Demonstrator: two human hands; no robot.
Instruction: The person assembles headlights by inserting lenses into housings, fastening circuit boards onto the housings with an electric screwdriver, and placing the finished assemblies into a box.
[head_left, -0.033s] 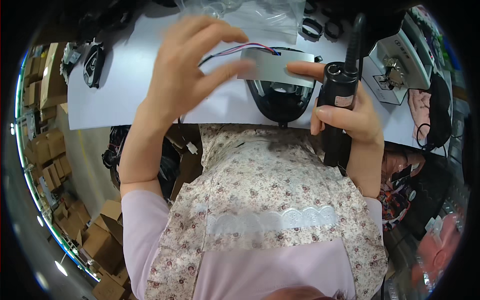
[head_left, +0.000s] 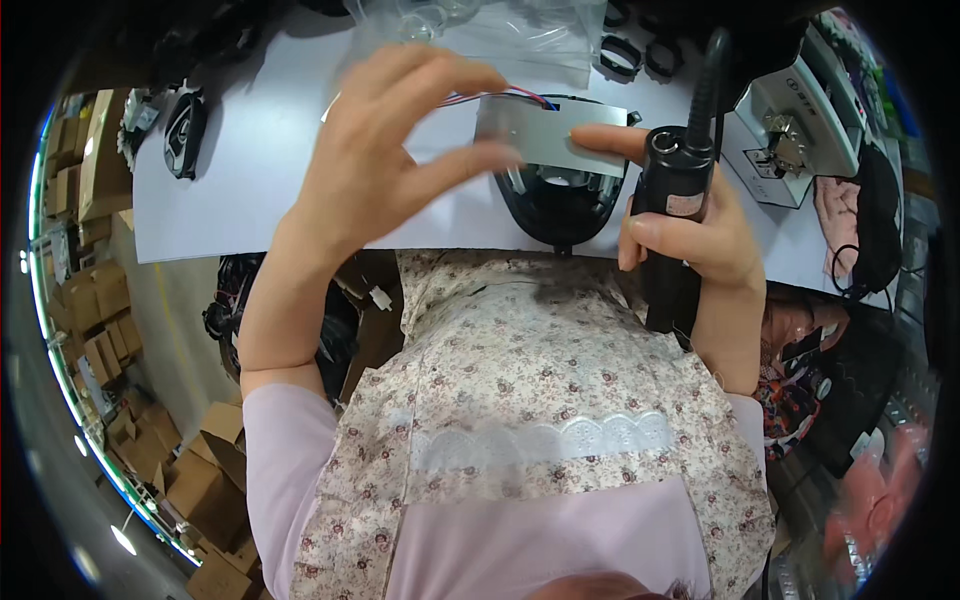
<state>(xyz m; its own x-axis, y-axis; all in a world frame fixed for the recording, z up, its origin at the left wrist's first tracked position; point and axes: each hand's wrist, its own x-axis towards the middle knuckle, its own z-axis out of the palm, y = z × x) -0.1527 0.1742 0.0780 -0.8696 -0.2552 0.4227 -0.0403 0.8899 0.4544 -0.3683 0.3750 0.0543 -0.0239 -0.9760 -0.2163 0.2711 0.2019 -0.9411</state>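
On the table, a silver metal plate lies across the top of a black rounded housing. Red and blue wires come out at the plate's far edge and pass behind my left hand. That hand is raised left of the plate, slightly blurred, with thumb and fingers apart and nothing visible between them. My right hand is wrapped round a black corded electric screwdriver, whose bit cannot be seen. Its index finger stretches out and touches the plate's right part.
Clear plastic bags lie at the back, beside small black rings. A black oval part sits at the far left. To the right stands a white device near a pink cloth. Cardboard boxes cover the floor at left.
My left hand has shifted slightly to the right and now covers more of the wires. My right hand, the screwdriver and the plate stay nearly where they were.
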